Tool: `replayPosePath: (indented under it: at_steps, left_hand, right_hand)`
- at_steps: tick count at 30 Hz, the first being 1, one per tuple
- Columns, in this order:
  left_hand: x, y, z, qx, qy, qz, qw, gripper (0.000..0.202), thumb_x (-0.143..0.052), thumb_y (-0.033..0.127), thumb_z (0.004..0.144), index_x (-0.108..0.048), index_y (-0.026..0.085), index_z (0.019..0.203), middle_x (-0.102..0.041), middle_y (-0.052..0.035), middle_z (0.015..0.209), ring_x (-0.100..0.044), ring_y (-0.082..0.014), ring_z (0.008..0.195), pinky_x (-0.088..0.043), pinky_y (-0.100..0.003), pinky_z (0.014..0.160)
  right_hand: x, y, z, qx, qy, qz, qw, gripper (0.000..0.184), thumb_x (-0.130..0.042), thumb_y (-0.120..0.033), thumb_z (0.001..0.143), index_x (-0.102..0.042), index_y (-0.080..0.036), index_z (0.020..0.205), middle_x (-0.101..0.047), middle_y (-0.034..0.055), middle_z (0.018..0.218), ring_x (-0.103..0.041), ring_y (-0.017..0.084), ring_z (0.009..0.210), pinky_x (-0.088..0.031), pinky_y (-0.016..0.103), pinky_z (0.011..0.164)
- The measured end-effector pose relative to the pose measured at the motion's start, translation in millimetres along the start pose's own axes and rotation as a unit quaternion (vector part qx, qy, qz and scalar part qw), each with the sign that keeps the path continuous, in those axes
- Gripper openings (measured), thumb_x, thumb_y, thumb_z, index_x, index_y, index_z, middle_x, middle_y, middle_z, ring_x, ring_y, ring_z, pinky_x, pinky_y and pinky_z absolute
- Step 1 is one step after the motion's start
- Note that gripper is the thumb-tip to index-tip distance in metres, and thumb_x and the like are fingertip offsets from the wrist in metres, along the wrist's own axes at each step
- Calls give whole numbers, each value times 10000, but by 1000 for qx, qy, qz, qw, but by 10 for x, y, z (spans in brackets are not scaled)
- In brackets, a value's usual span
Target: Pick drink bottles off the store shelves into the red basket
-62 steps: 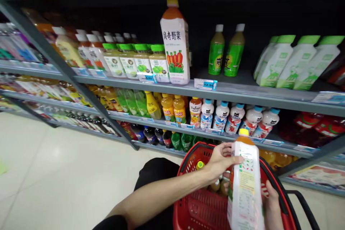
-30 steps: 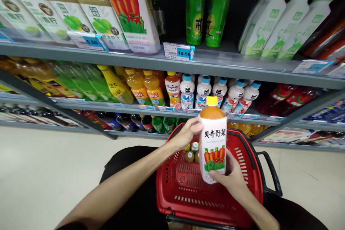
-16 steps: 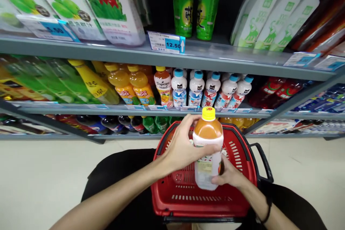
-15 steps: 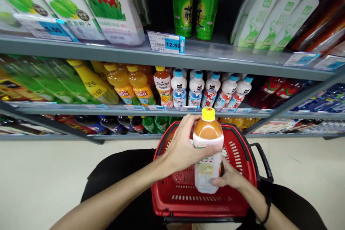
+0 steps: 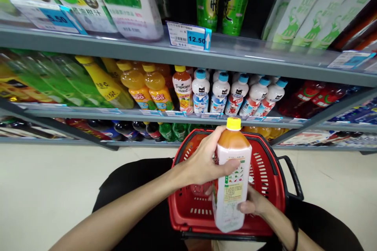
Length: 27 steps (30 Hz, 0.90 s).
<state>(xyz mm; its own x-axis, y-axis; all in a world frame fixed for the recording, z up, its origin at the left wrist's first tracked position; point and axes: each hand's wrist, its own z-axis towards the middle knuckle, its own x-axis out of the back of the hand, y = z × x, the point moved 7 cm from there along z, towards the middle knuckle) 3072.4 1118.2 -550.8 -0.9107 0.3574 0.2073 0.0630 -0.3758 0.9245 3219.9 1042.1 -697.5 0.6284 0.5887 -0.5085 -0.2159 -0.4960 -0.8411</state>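
A large juice bottle (image 5: 232,188) with a yellow cap, orange-brown contents at the shoulder and a white printed wrap is held upright in both hands above the basket. My left hand (image 5: 207,160) wraps its upper left side, thumb across the printed face. Lower down, my right hand (image 5: 255,202) grips it from the right, thumb on the front edge and fingers partly hidden behind. The panel facing me carries small print and little fruit and vegetable pictures. Beneath the bottle is a red shopping basket (image 5: 188,225) with slotted walls and a black handle.
Shelves of drinks stand in front: tall cartons (image 5: 129,11) and green bottles (image 5: 207,0) on top, a Tropicana bottle (image 5: 183,88) and several blue-capped bottles (image 5: 201,92) on the middle shelf. A price tag (image 5: 188,36) reads 12.50. My black-clad knees flank the basket on the pale floor (image 5: 44,188).
The bottle has turned so its printed panel faces me more squarely, and it appears slightly lower and larger. Both hands stay on it. The view has shifted a little.
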Motion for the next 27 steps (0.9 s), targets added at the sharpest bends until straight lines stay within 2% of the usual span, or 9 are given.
replayPosePath:
  at_steps: [4,9,16,21,24,27]
  left_hand:
    - [-12,-11,13,6,1,-9,1000,604,-772,445,889,-503,175,1357,-748,-59,1017,-695,-243,896,-537,-327,798]
    - [-11,6,25,-2,7,-11,1000,580,-768,464,889,-518,183,1329,-739,-69,1038,-684,-242,895,-534,-335,807]
    - [7,-24,29,1,27,-5,1000,593,-766,525,899,-534,183,1324,-737,-80,1074,-678,-241,907,-527,-335,826]
    - [49,-129,55,51,62,-20,997,588,-767,575,899,-577,179,1290,-736,-78,1079,-659,-221,890,-520,-308,794]
    - [86,-258,89,97,90,-50,990,585,-773,596,887,-605,173,1254,-752,-84,1102,-676,-225,916,-531,-305,804]
    - [111,-458,125,145,117,-101,977,591,-772,581,881,-636,153,1265,-766,-111,1178,-706,-233,953,-548,-306,815]
  right_hand:
    - [29,33,-21,1,5,-1,1000,819,-966,-614,698,-682,-215,1355,-826,156,1180,-766,383,1210,-590,606,1058]
    - [87,98,-34,-6,19,-5,1000,837,-976,-606,683,-675,-224,1364,-827,155,1200,-761,388,1220,-584,613,1069]
    - [-74,-34,-2,-14,3,10,1000,776,-956,-646,690,-717,-212,1286,-821,149,1218,-798,354,1091,-615,562,1005]
    - [-248,-120,12,-32,-3,60,998,772,-909,-687,729,-743,-207,1310,-803,161,1270,-790,347,1116,-596,530,1024]
    - [-311,-153,36,-32,1,88,996,763,-840,-723,779,-747,-184,1311,-806,180,1270,-789,349,1125,-583,518,1047]
    - [-335,-206,54,-41,16,90,995,892,-714,-851,787,-722,-171,1364,-804,204,1271,-775,397,1167,-563,552,1074]
